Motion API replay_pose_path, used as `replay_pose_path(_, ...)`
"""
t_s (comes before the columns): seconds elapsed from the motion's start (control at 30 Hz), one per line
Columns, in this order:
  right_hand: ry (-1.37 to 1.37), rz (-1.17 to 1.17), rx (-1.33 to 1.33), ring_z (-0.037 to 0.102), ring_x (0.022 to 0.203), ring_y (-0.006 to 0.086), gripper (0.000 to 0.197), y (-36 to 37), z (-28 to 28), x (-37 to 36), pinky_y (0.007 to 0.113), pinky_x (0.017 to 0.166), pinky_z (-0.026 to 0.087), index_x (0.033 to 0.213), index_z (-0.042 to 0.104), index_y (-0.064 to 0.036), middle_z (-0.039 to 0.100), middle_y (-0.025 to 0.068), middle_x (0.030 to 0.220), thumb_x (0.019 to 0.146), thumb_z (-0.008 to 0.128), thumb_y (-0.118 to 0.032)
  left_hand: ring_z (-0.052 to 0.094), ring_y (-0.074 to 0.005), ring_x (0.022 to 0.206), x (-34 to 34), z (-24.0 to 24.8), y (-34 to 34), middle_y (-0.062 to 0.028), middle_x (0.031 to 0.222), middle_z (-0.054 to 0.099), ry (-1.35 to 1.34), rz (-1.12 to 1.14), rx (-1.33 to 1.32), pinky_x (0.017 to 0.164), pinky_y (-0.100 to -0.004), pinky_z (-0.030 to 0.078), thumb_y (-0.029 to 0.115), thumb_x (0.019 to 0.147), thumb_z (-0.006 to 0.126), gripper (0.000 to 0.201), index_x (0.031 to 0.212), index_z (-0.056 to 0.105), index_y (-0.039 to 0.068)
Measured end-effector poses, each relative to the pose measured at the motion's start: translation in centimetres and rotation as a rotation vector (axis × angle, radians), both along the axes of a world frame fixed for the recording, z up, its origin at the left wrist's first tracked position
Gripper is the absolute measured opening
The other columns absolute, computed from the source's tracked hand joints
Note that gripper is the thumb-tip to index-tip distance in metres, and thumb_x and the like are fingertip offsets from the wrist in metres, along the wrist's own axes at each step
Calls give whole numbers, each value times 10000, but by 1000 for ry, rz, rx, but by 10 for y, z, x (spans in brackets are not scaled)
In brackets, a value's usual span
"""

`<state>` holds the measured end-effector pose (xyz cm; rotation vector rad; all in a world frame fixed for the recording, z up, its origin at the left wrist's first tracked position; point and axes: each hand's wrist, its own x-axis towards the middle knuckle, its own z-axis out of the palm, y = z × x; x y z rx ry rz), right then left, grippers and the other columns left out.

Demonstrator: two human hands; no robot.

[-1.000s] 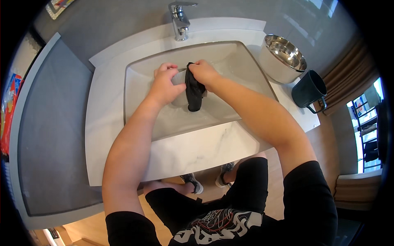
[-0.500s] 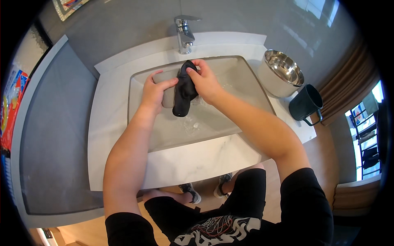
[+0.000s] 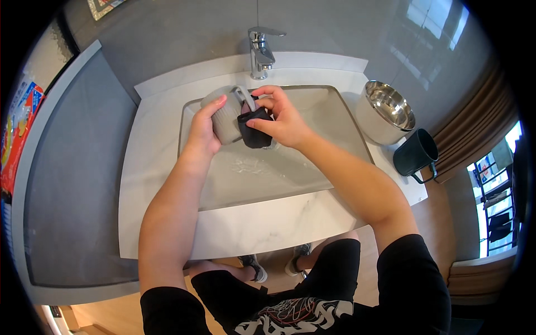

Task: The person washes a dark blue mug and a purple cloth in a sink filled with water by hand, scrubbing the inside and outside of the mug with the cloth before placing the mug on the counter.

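Note:
My left hand (image 3: 205, 127) is wrapped round the side of a grey ribbed mug (image 3: 225, 124), tilted above the sink (image 3: 251, 187). The mug's handle (image 3: 244, 97) points toward my right hand (image 3: 283, 121). That hand is closed on a bunched black cloth (image 3: 256, 135), pressing it beside the handle and against the mug's right side. Part of the cloth is hidden behind my right fingers. Water glistens on the sink bottom below both hands.
Behind the sink stands a chrome faucet (image 3: 260, 54). On the right of the white counter (image 3: 273, 224) are a shiny metal bowl (image 3: 385, 114) and a dark green mug (image 3: 416, 152). A grey panel (image 3: 72, 178) rises at the left.
The grey mug has turned, bringing its handle into sight. My right hand has moved slightly lower, and the black cloth, earlier hanging long, is now bunched by the handle.

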<state>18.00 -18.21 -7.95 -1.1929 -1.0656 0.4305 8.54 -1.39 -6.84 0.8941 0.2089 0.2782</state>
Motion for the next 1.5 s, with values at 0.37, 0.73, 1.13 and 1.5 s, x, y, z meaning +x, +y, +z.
replay_pose_path(0.37,502,22,2,640,757,127,285,2,-1,6,248,631,509,1067,459,-57,677,87,835,887,674,-103,622,-227,957,10,-29,12,-134,1071,614,-51,38,269,823,-375,516,241,804,715,499,1173,495,-14)
replay_pose_path(0.73,480,-438,-228,627,815,163,389,14,-12,17,301,670,528,1133,487,-34,638,112,955,872,698,-229,605,-234,1034,8,-18,-3,-121,1159,600,228,-53,121,863,-396,509,367,805,742,604,1220,519,-12)
replay_pose_path(1.13,129,-615,-603,624,914,263,385,11,-21,28,368,772,503,1015,542,-18,636,156,947,798,726,-276,629,-216,1000,13,-29,6,-76,1095,646,473,-70,194,852,-385,521,311,827,708,439,1170,584,66)
replay_pose_path(1.5,385,-604,-571,620,887,194,403,3,-4,37,327,780,504,1032,610,35,653,141,920,738,725,-215,611,-284,1082,0,-26,-6,-172,1243,594,461,90,1463,922,-355,489,160,585,848,830,1311,479,2)
